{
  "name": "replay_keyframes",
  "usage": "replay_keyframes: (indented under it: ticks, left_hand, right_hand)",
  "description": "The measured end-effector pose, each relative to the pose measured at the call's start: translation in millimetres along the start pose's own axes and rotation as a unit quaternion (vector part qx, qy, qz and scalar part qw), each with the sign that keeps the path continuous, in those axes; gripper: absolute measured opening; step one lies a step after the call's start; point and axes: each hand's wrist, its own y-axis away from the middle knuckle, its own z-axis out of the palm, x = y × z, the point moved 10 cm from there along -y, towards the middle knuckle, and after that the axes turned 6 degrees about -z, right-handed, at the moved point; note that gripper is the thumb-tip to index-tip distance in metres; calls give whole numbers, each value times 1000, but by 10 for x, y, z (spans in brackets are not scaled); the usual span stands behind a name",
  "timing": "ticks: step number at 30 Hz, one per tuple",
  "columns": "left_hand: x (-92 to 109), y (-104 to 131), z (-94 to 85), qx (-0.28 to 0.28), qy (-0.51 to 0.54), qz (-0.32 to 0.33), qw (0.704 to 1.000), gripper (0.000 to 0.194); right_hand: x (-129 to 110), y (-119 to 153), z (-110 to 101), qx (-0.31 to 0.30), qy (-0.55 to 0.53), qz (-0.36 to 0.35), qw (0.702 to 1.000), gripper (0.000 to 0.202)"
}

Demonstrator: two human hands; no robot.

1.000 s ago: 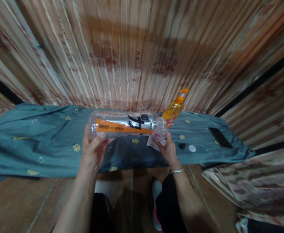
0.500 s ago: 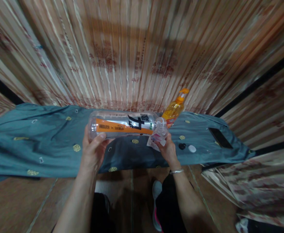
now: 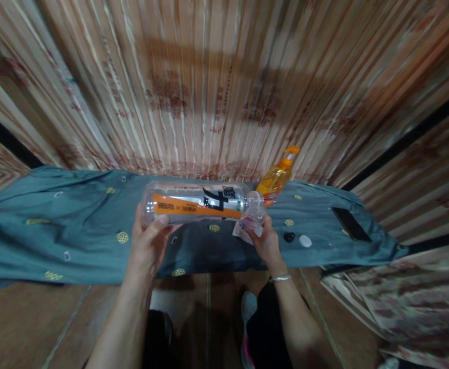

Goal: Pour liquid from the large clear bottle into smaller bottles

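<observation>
A large clear plastic bottle [image 3: 193, 206] with an orange, silver and black label lies sideways above the cloth, its neck to the right. My left hand [image 3: 149, 241] grips its base end, thumb in front. At the neck, my right hand [image 3: 266, 241] is closed on a crumpled, whitish see-through piece [image 3: 248, 228] with pink marks, pressed against the bottle. Whether that piece is tissue or thin plastic, I cannot tell. Just behind the neck is an orange pump bottle [image 3: 276, 178] of yellow liquid.
A teal patterned cloth [image 3: 86, 246] covers the narrow surface. Right of my hands lie a small black item [image 3: 289, 237], a white disc [image 3: 305, 241] and a dark phone [image 3: 350, 224]. Striped curtains [image 3: 209, 92] hang behind; dark bars [image 3: 408, 138] flank the sides.
The whole view has shifted slightly, so everything sits a little lower. Both hands keep their hold, and the bottle stays sideways.
</observation>
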Motion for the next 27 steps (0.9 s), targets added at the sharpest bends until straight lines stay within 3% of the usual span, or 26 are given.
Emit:
replay_keyframes:
  ticks: [8, 17, 27]
  left_hand:
    - [2, 1, -83, 13, -13, -16, 1000, 55]
    - [-47, -4, -136, 26, -13, -31, 999, 63]
    - [-79, -6, -188, 31, -40, -29, 998, 58]
  right_hand:
    - [-32, 9, 2, 12, -4, -29, 999, 60]
    - [-24, 8, 6, 12, -5, -13, 1000, 58]
    - [-28, 39, 11, 42, 2, -54, 998, 56]
